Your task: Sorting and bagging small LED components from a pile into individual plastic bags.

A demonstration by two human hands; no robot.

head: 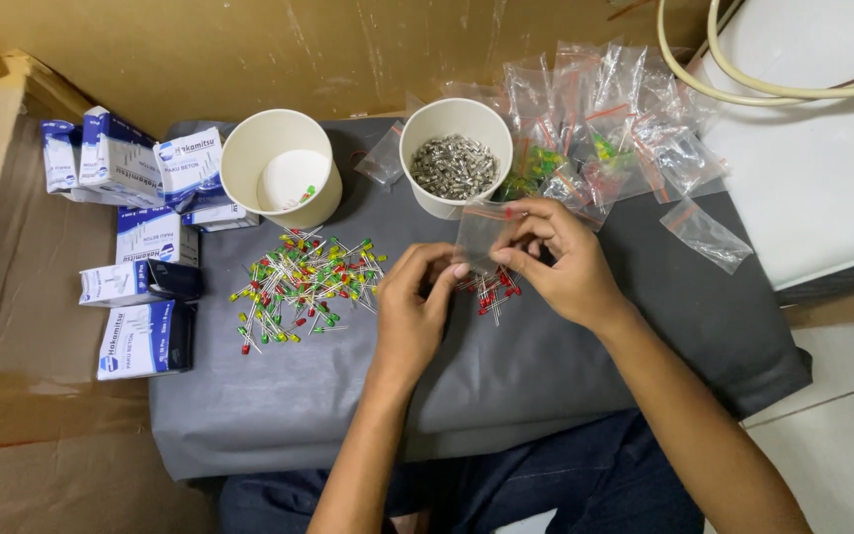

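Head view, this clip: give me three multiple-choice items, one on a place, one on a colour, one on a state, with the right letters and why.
1. Where does the loose heap of red, green and yellow LEDs lie?
A. on the grey cloth, below the nearly empty white paper cup
B. inside the cardboard box
C. on the white tiled floor

2. What colour are the few LEDs lying just under the hands?
A. yellow
B. red
C. blue

3. What is the state of the white paper cup at centre?
A. lying tipped over
B. upright and empty
C. upright, filled with small silvery metal parts

Answers:
1 A: the heap spreads over the grey cloth, below the nearly empty white paper cup.
2 B: their heads show red beside the small clear plastic bag pinched by the left hand and right hand.
3 C: its round mouth faces up, showing silvery parts.
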